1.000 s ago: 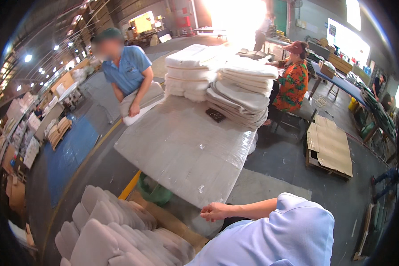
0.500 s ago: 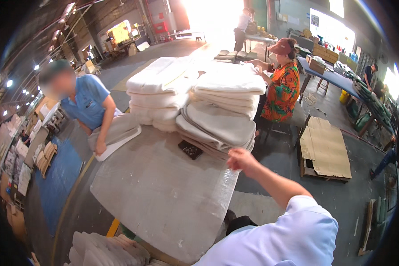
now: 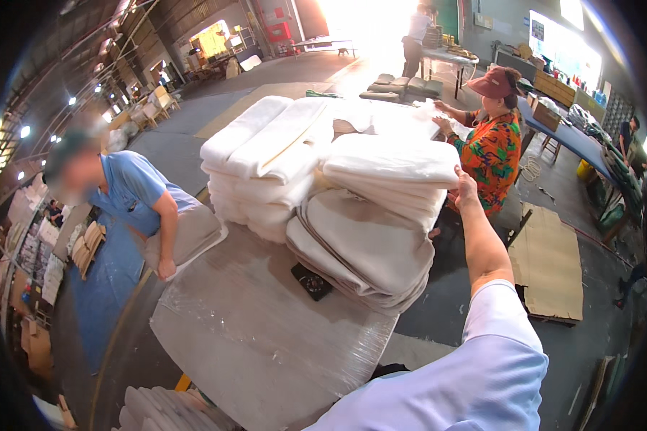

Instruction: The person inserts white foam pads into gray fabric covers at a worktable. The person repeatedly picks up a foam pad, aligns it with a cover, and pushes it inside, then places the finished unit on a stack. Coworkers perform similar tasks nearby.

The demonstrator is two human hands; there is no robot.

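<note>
My right hand point(image 3: 466, 188) reaches out over the table's right side and closes its fingers on the far right corner of the top white pad point(image 3: 392, 164). That pad lies on a slumping stack of folded white and beige pads point(image 3: 366, 244). A second, taller stack of white pads point(image 3: 266, 158) stands just left of it. Both stacks rest on a table wrapped in clear film point(image 3: 259, 345). A small black object point(image 3: 310, 281) lies on the table at the foot of the stack. My left hand is out of view.
A person in a blue shirt point(image 3: 133, 194) stands at the table's left, holding a beige cushion point(image 3: 190, 233). A person in an orange patterned top point(image 3: 492, 154) sits behind the stacks. Cardboard sheets point(image 3: 550, 262) lie on the floor at right. White pieces point(image 3: 165, 409) are piled bottom left.
My right hand went from the table's near edge up along the right side to the top pad's corner. The view has come closer to the stacks.
</note>
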